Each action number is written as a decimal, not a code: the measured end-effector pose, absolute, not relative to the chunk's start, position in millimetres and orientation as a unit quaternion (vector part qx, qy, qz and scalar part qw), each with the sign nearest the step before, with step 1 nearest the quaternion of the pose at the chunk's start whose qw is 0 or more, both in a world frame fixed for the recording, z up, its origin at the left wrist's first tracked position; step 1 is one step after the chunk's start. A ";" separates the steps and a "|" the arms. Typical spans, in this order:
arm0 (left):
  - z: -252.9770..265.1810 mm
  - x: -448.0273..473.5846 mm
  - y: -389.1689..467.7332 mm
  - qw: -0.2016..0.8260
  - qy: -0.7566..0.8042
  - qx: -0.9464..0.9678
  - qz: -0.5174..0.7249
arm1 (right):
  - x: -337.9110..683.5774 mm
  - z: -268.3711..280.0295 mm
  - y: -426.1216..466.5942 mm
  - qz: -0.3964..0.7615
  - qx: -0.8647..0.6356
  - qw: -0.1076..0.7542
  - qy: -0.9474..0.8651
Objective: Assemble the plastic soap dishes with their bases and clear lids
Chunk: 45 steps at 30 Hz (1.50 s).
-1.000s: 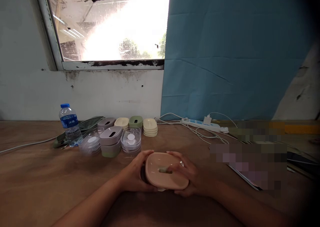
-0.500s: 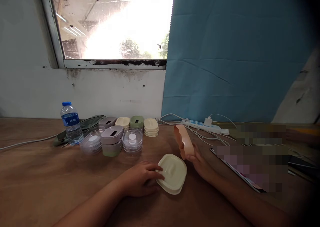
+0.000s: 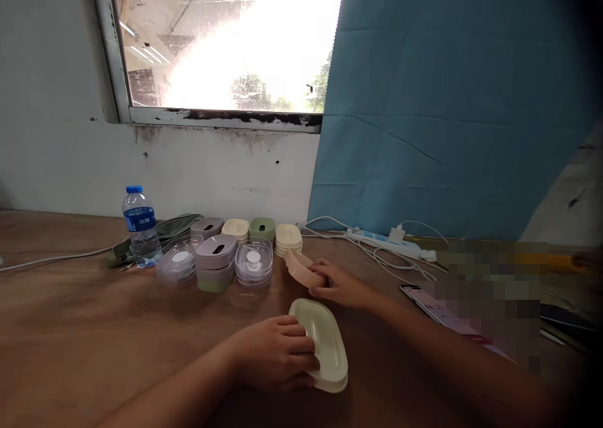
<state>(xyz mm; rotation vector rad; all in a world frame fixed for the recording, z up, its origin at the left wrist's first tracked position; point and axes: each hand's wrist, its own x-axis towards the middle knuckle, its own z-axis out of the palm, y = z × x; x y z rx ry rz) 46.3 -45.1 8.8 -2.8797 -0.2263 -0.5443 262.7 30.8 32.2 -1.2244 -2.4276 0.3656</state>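
My left hand (image 3: 277,354) is closed on the near left side of a cream plastic lid (image 3: 325,337), its fingertips curled over onto the shallow middle. The lid is tilted, its left side toward my palm. My right hand (image 3: 336,282) pinches a peach-coloured curved plastic piece (image 3: 300,271) with a wavy edge, holding it aslant above the table. Just behind that piece stands a stack of cream lids (image 3: 288,234), partly covered by it. Clear plastic lids (image 3: 254,264) stand in a pile to its left.
Lilac boxes (image 3: 217,247) with slotted tops, a green box (image 3: 262,228) and another clear pile (image 3: 178,261) stand at back left. A water bottle (image 3: 140,227) is beyond them. Cables and a power strip (image 3: 386,242) lie along the wall; a phone (image 3: 438,315) lies at right.
My right hand has carried the peach piece left and away from me, toward the cream stack. My left hand has gripped the cream lid and tipped it up.
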 end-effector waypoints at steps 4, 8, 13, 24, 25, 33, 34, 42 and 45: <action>9.6 51.0 -51.7 0.111 -0.033 -0.972 -0.205 | 237.8 35.2 44.7 0.111 -0.434 0.136 -0.884; 9.1 51.8 -53.5 0.128 -0.013 -0.969 -0.211 | 228.5 32.6 45.0 0.103 -0.430 0.128 -0.888; 7.1 49.4 -50.7 0.136 -0.041 -0.964 -0.224 | 237.6 58.4 7.7 0.087 -0.442 0.165 -0.878; 2.6 53.0 -49.4 0.110 -0.134 -0.962 -0.212 | 260.8 24.7 -103.7 0.036 -0.461 0.057 -0.885; 3.4 52.5 -49.6 0.095 -0.151 -0.960 -0.217 | 265.2 20.9 -102.8 0.043 -0.468 0.072 -0.880; 10.1 39.2 -34.5 -0.022 -0.334 -0.889 -0.313 | 308.0 41.2 -30.7 -0.008 -0.482 0.251 -0.840; 8.7 37.8 -31.1 -0.030 -0.348 -0.885 -0.309 | 309.0 45.6 -12.5 -0.028 -0.471 0.276 -0.838; -3.4 25.7 -11.5 -0.059 -0.381 -0.885 -0.261 | 265.6 48.3 125.2 -0.044 -0.442 0.308 -0.841; -6.1 21.7 -8.0 -0.086 -0.370 -0.889 -0.257 | 247.7 30.4 148.4 -0.034 -0.443 0.295 -0.846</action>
